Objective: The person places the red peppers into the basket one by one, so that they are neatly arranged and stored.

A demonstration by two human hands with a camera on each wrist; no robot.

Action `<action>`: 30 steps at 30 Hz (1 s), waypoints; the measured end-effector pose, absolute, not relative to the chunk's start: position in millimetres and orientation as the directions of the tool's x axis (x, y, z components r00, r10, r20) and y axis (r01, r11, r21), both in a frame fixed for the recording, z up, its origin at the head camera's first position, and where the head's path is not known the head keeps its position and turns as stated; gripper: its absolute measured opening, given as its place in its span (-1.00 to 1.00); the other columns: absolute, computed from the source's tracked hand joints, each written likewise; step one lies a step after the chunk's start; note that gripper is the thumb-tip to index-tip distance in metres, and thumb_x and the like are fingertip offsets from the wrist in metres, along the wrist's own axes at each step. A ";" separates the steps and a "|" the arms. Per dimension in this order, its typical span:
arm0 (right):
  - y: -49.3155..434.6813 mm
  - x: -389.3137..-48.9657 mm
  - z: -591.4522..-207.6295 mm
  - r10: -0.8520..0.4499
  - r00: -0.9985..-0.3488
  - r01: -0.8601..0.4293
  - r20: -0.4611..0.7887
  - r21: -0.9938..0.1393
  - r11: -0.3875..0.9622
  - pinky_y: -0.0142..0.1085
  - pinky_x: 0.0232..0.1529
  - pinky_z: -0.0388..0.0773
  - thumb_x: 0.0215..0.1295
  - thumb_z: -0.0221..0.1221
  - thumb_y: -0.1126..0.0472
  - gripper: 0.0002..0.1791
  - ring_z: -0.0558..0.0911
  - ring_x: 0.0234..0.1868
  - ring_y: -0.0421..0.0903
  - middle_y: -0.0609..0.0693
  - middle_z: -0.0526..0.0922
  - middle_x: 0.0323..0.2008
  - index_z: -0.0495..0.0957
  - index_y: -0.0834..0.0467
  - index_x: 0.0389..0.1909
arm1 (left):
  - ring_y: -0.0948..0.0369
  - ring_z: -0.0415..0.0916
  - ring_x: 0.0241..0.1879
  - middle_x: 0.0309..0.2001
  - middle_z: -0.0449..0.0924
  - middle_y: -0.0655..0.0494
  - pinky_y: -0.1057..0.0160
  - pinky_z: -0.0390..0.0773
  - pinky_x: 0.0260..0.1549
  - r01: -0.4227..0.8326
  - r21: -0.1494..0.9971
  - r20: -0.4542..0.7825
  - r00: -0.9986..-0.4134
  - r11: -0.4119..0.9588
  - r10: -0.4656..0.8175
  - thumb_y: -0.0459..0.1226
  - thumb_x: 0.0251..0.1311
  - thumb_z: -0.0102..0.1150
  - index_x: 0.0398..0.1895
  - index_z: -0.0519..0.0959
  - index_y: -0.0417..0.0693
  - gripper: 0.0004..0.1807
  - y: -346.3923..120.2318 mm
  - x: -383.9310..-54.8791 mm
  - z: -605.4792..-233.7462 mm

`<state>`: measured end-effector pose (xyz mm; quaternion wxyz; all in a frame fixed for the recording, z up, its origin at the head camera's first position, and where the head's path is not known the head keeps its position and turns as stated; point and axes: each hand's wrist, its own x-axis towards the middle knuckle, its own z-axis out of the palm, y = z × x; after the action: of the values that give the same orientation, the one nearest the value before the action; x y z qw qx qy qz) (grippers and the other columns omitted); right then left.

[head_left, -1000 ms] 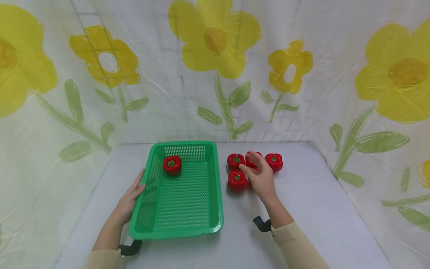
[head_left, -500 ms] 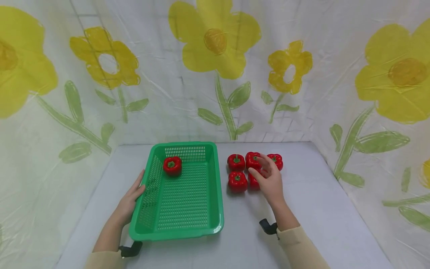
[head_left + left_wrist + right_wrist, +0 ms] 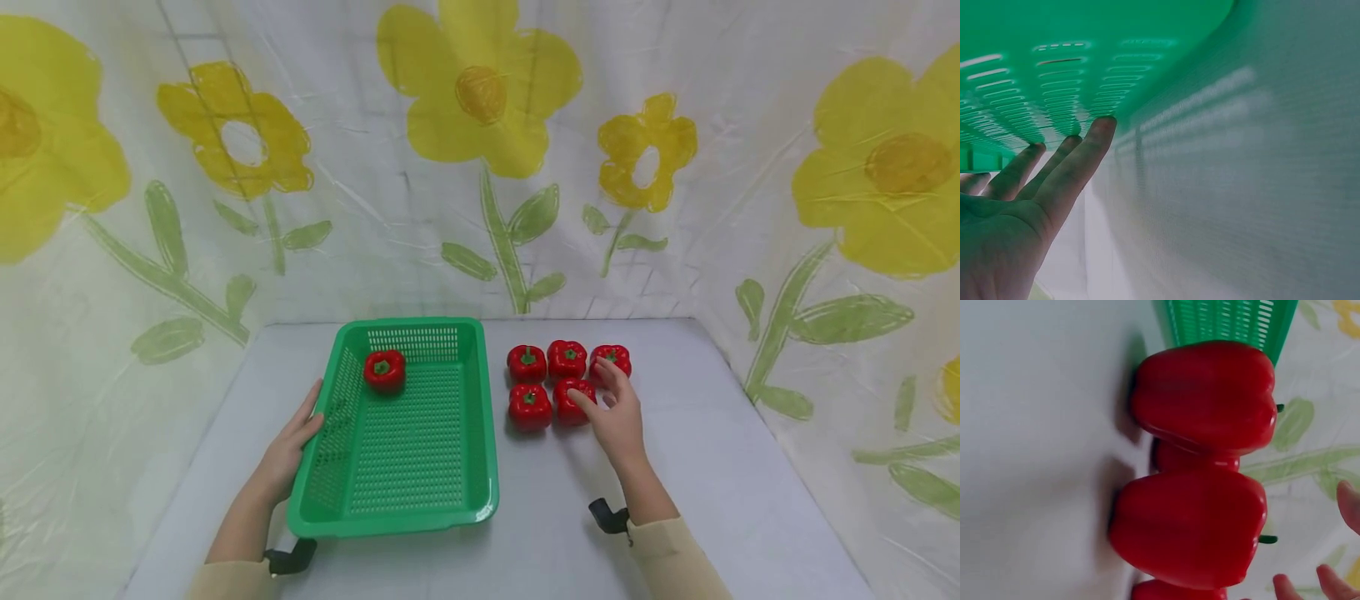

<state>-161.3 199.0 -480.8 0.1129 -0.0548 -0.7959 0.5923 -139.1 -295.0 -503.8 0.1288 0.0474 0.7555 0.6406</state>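
My left hand (image 3: 283, 454) rests against the left side of a green plastic basket (image 3: 408, 521). Seen from the left wrist, its straight fingers (image 3: 1075, 172) reach up to the basket's slotted wall. One red bell pepper (image 3: 385, 371) sits in the basket's far left corner. My right hand (image 3: 618, 425) hovers over the right-hand peppers with thumb and fingers apart, holding nothing. Nearest to it are the front right bell pepper (image 3: 572, 406), partly behind the thumb, and the back right bell pepper (image 3: 609, 357), partly behind the fingers. In the right wrist view, only fingertips (image 3: 1335, 584) show at the lower right.
To the right of the basket stand a front left pepper (image 3: 529, 410), a back left pepper (image 3: 527, 367) and a back middle pepper (image 3: 567, 354), close together. They are on a white table (image 3: 720, 450). A curtain with yellow flowers (image 3: 480, 250) surrounds it.
My right hand has moved to the right and slightly toward me over the peppers, uncovering the back middle one and most of the front right one. Left hand, basket and peppers stay put.
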 end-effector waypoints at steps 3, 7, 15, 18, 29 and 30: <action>202.1 -160.6 -483.7 0.188 -0.980 0.001 0.059 -0.953 0.304 0.21 0.42 0.31 0.26 0.40 0.12 -0.17 0.23 0.50 0.13 0.13 0.29 0.48 0.23 0.07 0.50 | 0.21 0.34 0.30 0.66 -0.39 0.02 0.23 0.63 0.04 -0.093 0.980 -0.134 -0.963 0.177 0.234 0.10 0.61 -0.42 0.64 -0.36 0.37 -0.32 -295.1 -138.6 -504.3; 205.9 -160.0 -488.8 0.152 -0.988 0.042 0.007 -0.949 0.312 0.23 0.43 0.28 0.27 0.40 0.07 -0.13 0.14 0.55 0.15 0.12 0.23 0.52 0.19 0.04 0.52 | 0.28 0.36 0.26 0.65 -0.39 0.00 0.24 0.63 0.03 -0.093 0.980 -0.133 -0.963 0.178 0.233 0.09 0.61 -0.42 0.64 -0.36 0.38 -0.32 -294.7 -138.4 -504.1; 210.6 -161.3 -499.3 0.137 -0.988 0.106 -0.067 -0.948 0.301 0.21 0.42 0.29 0.25 0.41 0.01 -0.09 0.07 0.58 0.19 0.11 0.18 0.54 0.16 -0.02 0.54 | 0.22 0.36 0.29 0.65 -0.36 -0.02 0.22 0.63 0.04 -0.094 0.979 -0.135 -0.963 0.182 0.233 0.09 0.61 -0.44 0.63 -0.34 0.47 -0.36 -293.5 -138.3 -502.4; 212.2 -162.0 -502.5 0.114 -0.988 0.130 -0.101 -0.951 0.280 0.17 0.42 0.29 0.26 0.40 0.01 -0.07 0.04 0.59 0.20 0.12 0.15 0.56 0.14 -0.02 0.56 | 0.17 0.30 0.34 0.66 -0.37 0.00 0.24 0.62 0.05 -0.091 0.978 -0.134 -0.964 0.188 0.231 0.09 0.61 -0.44 0.63 -0.35 0.43 -0.34 -293.2 -138.4 -502.4; 215.9 -166.5 -513.8 0.069 -0.978 0.207 -0.198 -0.959 0.195 0.10 0.38 0.39 0.25 0.41 0.08 -0.01 0.01 0.59 0.22 0.06 0.02 0.61 0.05 -0.10 0.61 | -0.17 0.10 0.46 0.66 -0.38 0.01 0.25 0.61 0.06 -0.077 0.983 -0.116 -0.965 0.170 0.235 0.07 0.62 -0.45 0.64 -0.36 0.41 -0.35 -293.1 -138.7 -505.4; 216.3 -167.1 -515.3 0.067 -0.977 0.213 -0.203 -0.959 0.189 0.10 0.36 0.41 0.25 0.41 0.08 -0.01 0.01 0.59 0.23 0.06 0.01 0.61 0.05 -0.12 0.61 | -0.19 0.08 0.46 0.66 -0.38 0.01 0.25 0.61 0.06 -0.076 0.983 -0.115 -0.965 0.169 0.236 0.07 0.62 -0.45 0.63 -0.36 0.42 -0.35 -293.0 -138.8 -505.6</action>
<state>-167.1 216.3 -515.3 -0.0576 -0.0910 -0.7689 0.6302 -138.8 -293.0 -505.6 0.1211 0.0530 0.7549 0.6424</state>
